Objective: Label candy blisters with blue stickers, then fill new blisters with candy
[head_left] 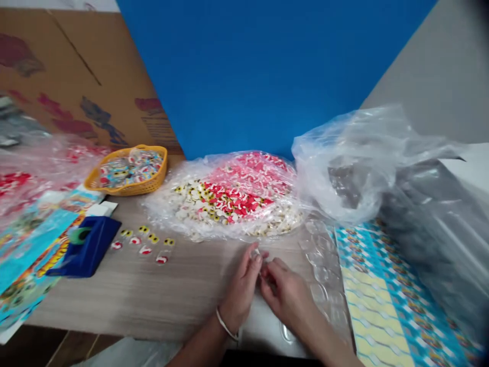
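My left hand is closed, thumb against fingers, around a small whitish piece. Close beside it, my right hand has its fingers curled and pinched at the same spot; what it grips is hidden. Just beyond both hands lies a clear plastic bag full of small red, white and yellow-black pieces. To the left, several small packs with red-white pieces and yellow-black eye-like pieces lie on the table. Clear moulded plastic blister sheets sit under and beside my right forearm.
A yellow basket of filled small packs stands at the back left. Nearer is a blue tape dispenser on printed sheets. Printed card sheets, a crumpled clear bag and a grey plastic bag occupy the right.
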Tool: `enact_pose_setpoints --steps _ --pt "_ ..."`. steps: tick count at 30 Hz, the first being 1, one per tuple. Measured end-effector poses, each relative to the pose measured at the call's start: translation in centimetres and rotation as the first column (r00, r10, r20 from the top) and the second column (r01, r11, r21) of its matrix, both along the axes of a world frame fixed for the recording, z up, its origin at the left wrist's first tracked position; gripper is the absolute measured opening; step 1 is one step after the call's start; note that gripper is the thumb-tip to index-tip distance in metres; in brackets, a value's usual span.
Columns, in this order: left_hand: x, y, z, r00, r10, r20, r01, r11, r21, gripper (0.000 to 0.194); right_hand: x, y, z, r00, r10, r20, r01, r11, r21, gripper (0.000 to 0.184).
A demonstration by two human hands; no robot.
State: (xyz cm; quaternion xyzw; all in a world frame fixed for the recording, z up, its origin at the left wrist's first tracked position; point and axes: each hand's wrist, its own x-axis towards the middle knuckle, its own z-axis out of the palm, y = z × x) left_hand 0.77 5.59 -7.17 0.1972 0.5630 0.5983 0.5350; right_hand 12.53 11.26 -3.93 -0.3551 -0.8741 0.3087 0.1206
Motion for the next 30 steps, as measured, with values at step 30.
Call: enact_pose_setpoints --steps 30 --pt "-12.1 2.1 -1.0 0.908 0.318 0.272 -0.284 0.946 -0.156 0.06 -17.2 9.8 -1.8 0.939 0.306 -0.155 -0.335 0.913 -0.234 0.016"
